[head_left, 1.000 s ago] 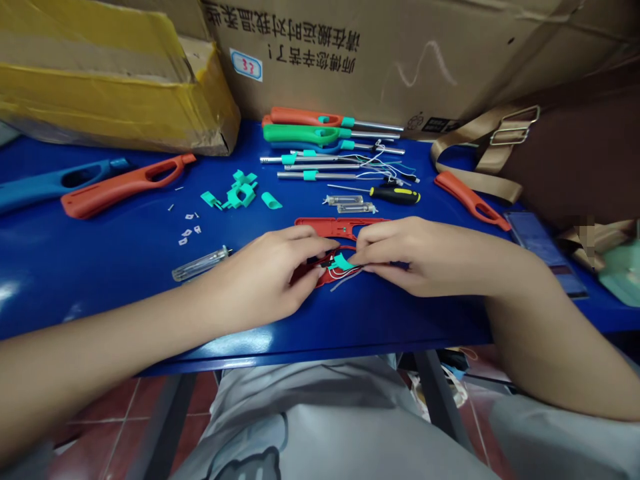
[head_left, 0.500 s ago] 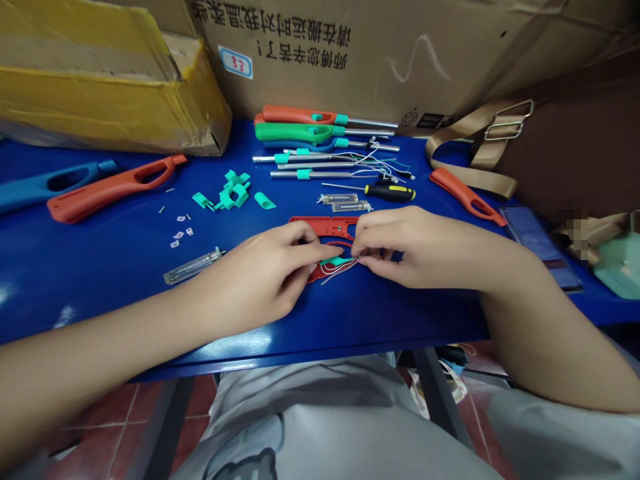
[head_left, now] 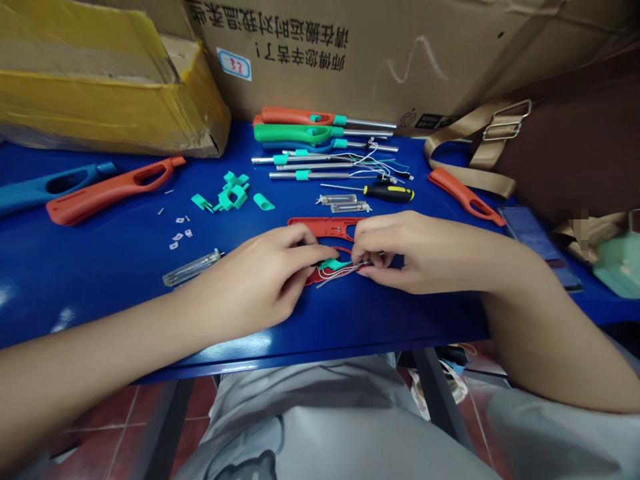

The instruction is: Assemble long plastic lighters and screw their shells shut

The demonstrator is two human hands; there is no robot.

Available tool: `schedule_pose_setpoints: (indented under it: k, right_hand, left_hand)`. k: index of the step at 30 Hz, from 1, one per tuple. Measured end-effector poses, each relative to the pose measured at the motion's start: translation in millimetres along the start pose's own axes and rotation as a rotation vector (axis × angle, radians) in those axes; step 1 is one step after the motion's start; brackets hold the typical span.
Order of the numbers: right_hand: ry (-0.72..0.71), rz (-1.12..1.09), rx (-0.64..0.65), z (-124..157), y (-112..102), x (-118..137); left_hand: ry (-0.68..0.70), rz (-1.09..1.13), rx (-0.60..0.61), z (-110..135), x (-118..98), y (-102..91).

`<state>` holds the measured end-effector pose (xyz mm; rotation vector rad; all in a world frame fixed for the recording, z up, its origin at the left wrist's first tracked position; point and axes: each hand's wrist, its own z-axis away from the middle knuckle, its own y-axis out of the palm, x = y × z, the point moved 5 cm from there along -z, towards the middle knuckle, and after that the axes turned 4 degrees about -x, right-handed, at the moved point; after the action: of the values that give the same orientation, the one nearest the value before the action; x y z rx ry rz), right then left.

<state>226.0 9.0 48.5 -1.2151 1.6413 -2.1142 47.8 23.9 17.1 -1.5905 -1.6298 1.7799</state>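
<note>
Both my hands meet at the middle of the blue table (head_left: 125, 260). My left hand (head_left: 260, 280) pinches a small teal plastic piece (head_left: 331, 264) with thin white and red wires (head_left: 340, 272) trailing from it. My right hand (head_left: 405, 250) pinches the same wires from the other side. Under them lies a red lighter half-shell (head_left: 323, 227), partly hidden by my fingers.
Behind lie assembled orange and green stick lighters (head_left: 300, 127), metal tubes (head_left: 310, 175), a black-and-yellow screwdriver (head_left: 387, 193), loose teal parts (head_left: 233, 193), a clear tube (head_left: 193, 267), orange (head_left: 113, 190) and blue (head_left: 45, 188) shells at left, an orange shell (head_left: 467, 197) at right. Cardboard boxes (head_left: 350, 47) stand at the back.
The view has shifted slightly. My fingers have worked the teal piece and wires lower against the red shell; both hands stay in the same place.
</note>
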Motion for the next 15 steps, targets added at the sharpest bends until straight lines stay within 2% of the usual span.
schedule_pose_setpoints:
  k: [9,12,15]
  right_hand:
    - [0.105,-0.073,0.053,-2.8,2.3,-2.4]
    - [0.118,-0.107,0.018,-3.8,2.4,-2.6]
    - [0.057,-0.109,-0.028,-4.8,0.7,-0.1]
  left_hand:
    - [-0.025,0.025,0.032,-2.1,-2.4,-2.2]
    - [-0.031,0.027,0.032,-3.0,-2.1,-2.9]
    - [-0.035,0.022,0.037,-3.0,-1.5,-3.1]
